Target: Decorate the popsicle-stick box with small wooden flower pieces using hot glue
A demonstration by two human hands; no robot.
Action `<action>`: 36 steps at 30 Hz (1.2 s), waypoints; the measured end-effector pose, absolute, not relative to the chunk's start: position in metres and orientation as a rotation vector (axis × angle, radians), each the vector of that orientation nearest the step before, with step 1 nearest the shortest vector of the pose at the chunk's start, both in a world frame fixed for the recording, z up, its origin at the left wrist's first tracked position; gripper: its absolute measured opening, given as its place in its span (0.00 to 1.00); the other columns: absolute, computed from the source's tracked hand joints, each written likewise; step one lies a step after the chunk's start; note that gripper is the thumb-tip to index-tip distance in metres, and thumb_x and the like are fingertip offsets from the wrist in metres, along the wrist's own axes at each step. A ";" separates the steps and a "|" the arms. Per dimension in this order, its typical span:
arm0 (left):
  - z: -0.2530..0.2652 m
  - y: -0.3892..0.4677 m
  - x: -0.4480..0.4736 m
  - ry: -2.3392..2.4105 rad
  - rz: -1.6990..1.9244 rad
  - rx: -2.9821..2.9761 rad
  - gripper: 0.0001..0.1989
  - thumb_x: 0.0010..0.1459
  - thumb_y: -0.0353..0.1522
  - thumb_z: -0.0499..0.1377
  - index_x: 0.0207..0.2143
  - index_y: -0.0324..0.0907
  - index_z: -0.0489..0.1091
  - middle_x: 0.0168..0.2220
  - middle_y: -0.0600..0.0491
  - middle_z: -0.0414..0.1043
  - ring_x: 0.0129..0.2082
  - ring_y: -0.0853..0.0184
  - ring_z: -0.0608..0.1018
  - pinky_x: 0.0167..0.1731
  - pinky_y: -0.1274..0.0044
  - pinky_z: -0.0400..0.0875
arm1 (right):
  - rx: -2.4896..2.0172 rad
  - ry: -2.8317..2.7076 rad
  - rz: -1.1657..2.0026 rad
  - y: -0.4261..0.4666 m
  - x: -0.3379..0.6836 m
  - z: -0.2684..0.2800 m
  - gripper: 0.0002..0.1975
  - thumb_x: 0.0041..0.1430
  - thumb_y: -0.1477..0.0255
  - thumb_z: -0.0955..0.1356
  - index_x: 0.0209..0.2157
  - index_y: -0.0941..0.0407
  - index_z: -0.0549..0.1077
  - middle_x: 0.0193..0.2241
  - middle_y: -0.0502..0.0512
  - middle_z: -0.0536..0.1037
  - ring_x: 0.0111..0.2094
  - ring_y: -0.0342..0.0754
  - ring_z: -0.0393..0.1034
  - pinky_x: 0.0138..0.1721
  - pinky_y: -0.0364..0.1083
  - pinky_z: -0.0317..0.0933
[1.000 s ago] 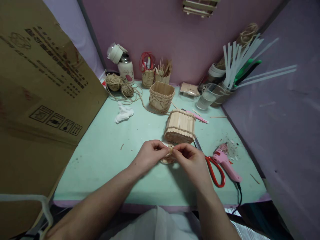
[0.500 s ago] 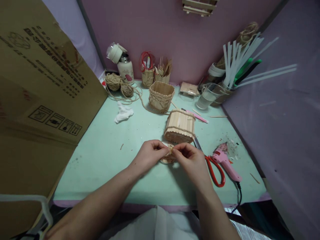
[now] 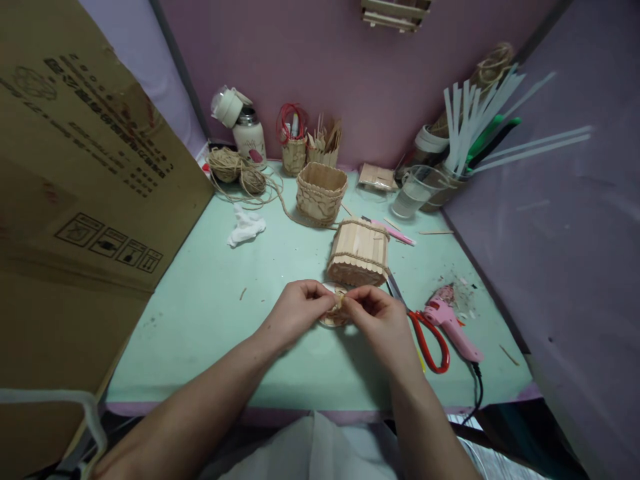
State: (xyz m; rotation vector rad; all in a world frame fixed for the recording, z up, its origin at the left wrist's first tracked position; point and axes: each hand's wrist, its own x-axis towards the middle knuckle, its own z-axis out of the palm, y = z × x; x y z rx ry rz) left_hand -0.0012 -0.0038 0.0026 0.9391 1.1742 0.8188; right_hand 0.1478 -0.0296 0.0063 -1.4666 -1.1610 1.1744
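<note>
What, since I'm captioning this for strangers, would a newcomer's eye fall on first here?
Probably the big brown printed cardboard box towering along the left. Next come the bare left hand and right hand, close together at a small round pale piece, front centre. To their right, red-handled metal scissors lie beside a pink plastic glue gun.

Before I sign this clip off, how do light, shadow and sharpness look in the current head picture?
Head view: dim light, a soft shadow on the pale green tabletop below the bare right hand; head view: wide-angle stretch, apparently, on the big brown cardboard box; head view: small pale round piece partly hidden, too small for detail.
</note>
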 end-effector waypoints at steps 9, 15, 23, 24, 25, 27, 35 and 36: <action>0.002 -0.003 -0.001 1.155 0.794 0.926 0.05 0.43 0.30 0.61 0.19 0.39 0.70 0.17 0.57 0.66 0.19 0.74 0.65 0.23 0.80 0.57 | -1.464 -1.129 1.197 -0.031 0.146 0.002 0.08 0.50 0.67 0.72 0.28 0.57 0.74 0.23 0.50 0.76 0.25 0.44 0.69 0.28 0.42 0.63; -0.001 -0.002 -0.001 1.152 0.788 0.910 0.04 0.43 0.30 0.61 0.19 0.38 0.71 0.17 0.57 0.66 0.19 0.75 0.65 0.23 0.80 0.57 | -1.464 -1.128 1.190 -0.030 0.146 0.001 0.06 0.50 0.68 0.71 0.27 0.57 0.74 0.22 0.49 0.75 0.25 0.43 0.67 0.28 0.42 0.61; 0.003 -0.004 0.001 1.135 0.798 0.890 0.04 0.43 0.30 0.62 0.19 0.39 0.70 0.17 0.58 0.66 0.19 0.74 0.65 0.22 0.80 0.57 | -1.450 -1.113 1.201 -0.030 0.146 0.000 0.07 0.50 0.67 0.72 0.27 0.57 0.74 0.22 0.49 0.74 0.24 0.43 0.66 0.26 0.41 0.61; 0.003 -0.004 0.001 1.137 0.800 0.884 0.04 0.42 0.30 0.62 0.19 0.39 0.70 0.17 0.58 0.66 0.19 0.74 0.65 0.22 0.80 0.58 | -1.452 -1.112 1.199 -0.030 0.146 0.000 0.07 0.50 0.67 0.72 0.27 0.57 0.74 0.22 0.49 0.74 0.24 0.43 0.66 0.26 0.41 0.60; 0.003 -0.004 0.001 1.138 0.800 0.879 0.04 0.42 0.30 0.62 0.19 0.38 0.70 0.17 0.58 0.66 0.19 0.75 0.66 0.22 0.80 0.58 | -1.453 -1.108 1.198 -0.030 0.146 0.000 0.07 0.49 0.67 0.72 0.27 0.57 0.74 0.22 0.49 0.74 0.24 0.43 0.66 0.26 0.41 0.60; 0.002 -0.005 0.001 1.139 0.800 0.879 0.04 0.42 0.30 0.62 0.19 0.38 0.70 0.17 0.58 0.66 0.19 0.75 0.66 0.23 0.80 0.58 | -1.453 -1.090 1.205 -0.030 0.146 0.000 0.07 0.49 0.67 0.72 0.27 0.57 0.75 0.21 0.49 0.74 0.23 0.43 0.66 0.26 0.41 0.60; 0.001 -0.004 -0.001 1.108 0.824 0.861 0.08 0.43 0.33 0.64 0.19 0.38 0.70 0.18 0.57 0.67 0.20 0.75 0.66 0.23 0.81 0.59 | -1.428 -1.069 1.229 -0.032 0.149 0.006 0.12 0.50 0.63 0.71 0.29 0.57 0.76 0.23 0.51 0.76 0.26 0.45 0.68 0.29 0.43 0.62; 0.002 -0.004 0.000 1.111 0.826 0.862 0.08 0.43 0.33 0.64 0.19 0.37 0.70 0.18 0.57 0.67 0.19 0.75 0.66 0.23 0.81 0.59 | -1.428 -1.068 1.230 -0.033 0.149 0.007 0.12 0.50 0.62 0.71 0.28 0.57 0.76 0.22 0.50 0.75 0.25 0.45 0.67 0.28 0.43 0.61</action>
